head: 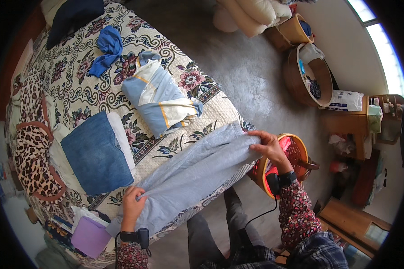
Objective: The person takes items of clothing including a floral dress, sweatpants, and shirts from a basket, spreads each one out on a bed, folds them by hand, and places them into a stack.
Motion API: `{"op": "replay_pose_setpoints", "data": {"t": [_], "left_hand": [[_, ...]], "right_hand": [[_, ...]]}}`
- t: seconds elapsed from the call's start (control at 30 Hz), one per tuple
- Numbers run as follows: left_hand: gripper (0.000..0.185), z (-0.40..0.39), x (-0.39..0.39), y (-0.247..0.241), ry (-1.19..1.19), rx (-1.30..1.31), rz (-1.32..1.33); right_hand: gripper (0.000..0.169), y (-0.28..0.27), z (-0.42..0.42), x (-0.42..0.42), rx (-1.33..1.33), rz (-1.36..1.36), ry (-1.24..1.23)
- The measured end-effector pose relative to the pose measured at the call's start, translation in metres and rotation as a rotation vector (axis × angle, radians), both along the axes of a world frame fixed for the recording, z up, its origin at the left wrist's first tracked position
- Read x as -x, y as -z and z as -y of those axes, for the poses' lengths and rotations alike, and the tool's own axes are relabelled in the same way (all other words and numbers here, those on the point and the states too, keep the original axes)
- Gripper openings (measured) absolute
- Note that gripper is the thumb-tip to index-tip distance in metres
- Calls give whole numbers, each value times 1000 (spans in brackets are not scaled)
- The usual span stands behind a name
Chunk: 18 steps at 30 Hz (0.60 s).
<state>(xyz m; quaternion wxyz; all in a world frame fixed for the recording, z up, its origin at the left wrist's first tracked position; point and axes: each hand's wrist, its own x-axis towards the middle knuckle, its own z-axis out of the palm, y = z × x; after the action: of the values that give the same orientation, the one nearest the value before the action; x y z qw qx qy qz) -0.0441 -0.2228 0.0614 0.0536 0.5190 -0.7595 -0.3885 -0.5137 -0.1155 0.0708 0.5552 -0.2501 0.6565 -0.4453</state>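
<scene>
A light grey cloth garment (195, 168) lies stretched along the near edge of the bed. My left hand (133, 203) pinches it at its left part. Near the bed's corner, my right hand (267, 146) grips the other end between thumb and fingers. Folded blue denim (97, 154) rests on white cloth left of the grey garment. Beyond the garment lies a loosely bundled blue, white and yellow cloth (161, 97). A crumpled bright blue cloth (108, 50) is farther back on the bed. Folded purple cloth (90, 235) lies at the lower left.
The bed has a floral cover (192, 79). Leopard-print cloth (33, 154) lies along its left side. A basket (298, 143) with red items stands under my right forearm. Across the floor are a large brown tub (291, 79), a yellow bucket (291, 28) and wooden furniture (346, 122).
</scene>
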Motion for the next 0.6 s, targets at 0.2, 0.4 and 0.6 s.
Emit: {"op": "replay_pose_setpoints", "data": {"t": [0.2, 0.4, 0.6], "left_hand": [[22, 0, -24, 38, -130, 137, 85], [24, -11, -37, 30, -342, 135, 249], [43, -39, 25, 9, 216, 288, 101]], "right_hand": [[42, 48, 34, 8, -45, -525, -47], [63, 65, 20, -6, 89, -571, 14], [44, 55, 27, -12, -52, -649, -169]]}}
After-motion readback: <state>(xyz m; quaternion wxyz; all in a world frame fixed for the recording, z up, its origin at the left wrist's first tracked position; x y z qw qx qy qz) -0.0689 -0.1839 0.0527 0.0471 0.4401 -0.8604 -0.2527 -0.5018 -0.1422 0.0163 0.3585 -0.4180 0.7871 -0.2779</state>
